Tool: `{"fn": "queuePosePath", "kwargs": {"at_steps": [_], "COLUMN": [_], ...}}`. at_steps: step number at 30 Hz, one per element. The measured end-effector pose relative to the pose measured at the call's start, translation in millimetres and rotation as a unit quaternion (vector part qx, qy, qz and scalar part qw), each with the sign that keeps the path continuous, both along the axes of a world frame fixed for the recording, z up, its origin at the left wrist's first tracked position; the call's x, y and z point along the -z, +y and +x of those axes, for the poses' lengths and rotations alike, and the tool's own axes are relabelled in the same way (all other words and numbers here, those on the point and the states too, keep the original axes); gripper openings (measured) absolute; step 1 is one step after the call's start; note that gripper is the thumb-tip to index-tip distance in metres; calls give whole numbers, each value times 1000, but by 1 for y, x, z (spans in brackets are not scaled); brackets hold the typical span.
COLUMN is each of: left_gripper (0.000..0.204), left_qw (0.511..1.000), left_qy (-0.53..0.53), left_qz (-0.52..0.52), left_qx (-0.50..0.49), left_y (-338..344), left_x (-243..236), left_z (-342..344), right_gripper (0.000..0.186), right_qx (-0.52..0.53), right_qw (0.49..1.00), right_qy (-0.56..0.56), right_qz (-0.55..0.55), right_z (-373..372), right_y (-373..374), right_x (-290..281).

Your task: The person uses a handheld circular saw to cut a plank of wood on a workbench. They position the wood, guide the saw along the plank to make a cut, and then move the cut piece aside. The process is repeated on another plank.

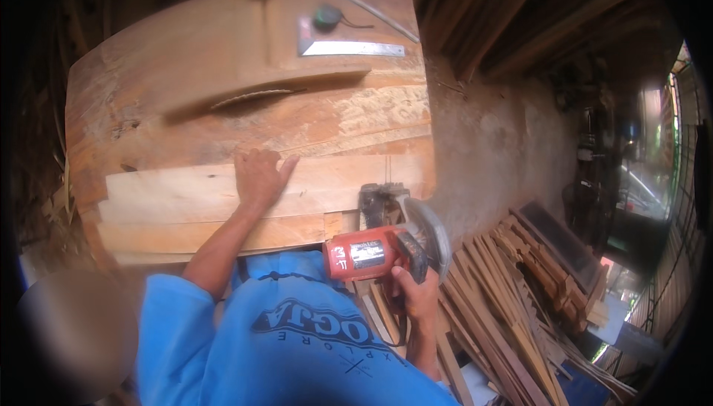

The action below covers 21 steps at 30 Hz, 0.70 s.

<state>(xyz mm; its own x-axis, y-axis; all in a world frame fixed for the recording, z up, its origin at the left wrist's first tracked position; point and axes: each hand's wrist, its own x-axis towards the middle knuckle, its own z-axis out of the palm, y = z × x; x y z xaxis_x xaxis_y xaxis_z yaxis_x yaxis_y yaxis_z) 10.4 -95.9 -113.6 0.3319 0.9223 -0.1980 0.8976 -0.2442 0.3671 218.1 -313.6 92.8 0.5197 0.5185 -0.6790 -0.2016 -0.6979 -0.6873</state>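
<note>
My right hand (420, 291) is closed around the black handle of a circular saw (364, 252), which has a red motor body and a grey blade guard. Its dark base rests at the right part of a pale board (174, 192), near two thin lines drawn across the wood. My left hand (260, 178) lies on that board left of the saw, fingers toward the far edge and thumb spread. A second, yellower board (186, 234) runs along its near side. Where the blade meets the wood is hidden by the saw.
The wooden worktop (96, 124) carries a try square (353, 49), a tape measure (327, 17) and a thin rod (379, 12). A toothed blade edge (256, 95) shows at a dark slot. Timber strips (512, 317) lie at lower right; planks (505, 20) stand at far right.
</note>
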Motion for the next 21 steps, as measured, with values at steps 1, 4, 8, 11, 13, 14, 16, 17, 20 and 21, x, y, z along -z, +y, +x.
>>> {"fn": "queuePosePath", "kwargs": {"at_steps": [1, 4, 8, 11, 13, 14, 16, 17, 20, 21], "left_gripper": [60, 60, 61, 61, 61, 61, 60, 60, 57, 56], "left_qw": [1000, 1000, 1000, 999, 1000, 1000, 1000, 999, 1000, 999], "left_qy": [-4, -18, -5, -15, 2, 16, 12, 5, 10, 3], "left_qz": [3, 2, 10, 25, 13, -2, 20, 33, 20, 30], "left_qx": [-1, 2, 13, 16, 13, 10, 16, 22, 18, 20], "left_y": [1, 1, 2, 0, -2, -2, 0, 0, 3, 3], "left_x": [0, 0, -2, -4, -5, -4, -1, -2, 1, 0], "left_z": [0, 0, -1, -3, -4, -4, -2, -3, -1, -2], "right_gripper": [13, 17, 19, 19, 18, 18, 17, 17, 16, 16], "right_qx": [-10, -27, -17, -10, -7, -11, -7, -10, -9, -9], "right_qw": [1000, 999, 999, 1000, 1000, 1000, 1000, 1000, 1000, 1000], "right_qy": [-9, -25, -24, 2, 19, 11, -5, -3, 2, 4], "right_qz": [6, 0, 17, 18, 14, 18, 1, 17, 28, 25], "right_z": [0, 1, 3, 7, 6, 6, 9, 10, 13, 15], "right_y": [-3, -5, 11, 24, 29, 32, 44, 48, 59, 63], "right_x": [3, 6, 9, 7, 2, 1, 7, 7, 8, 7]}}
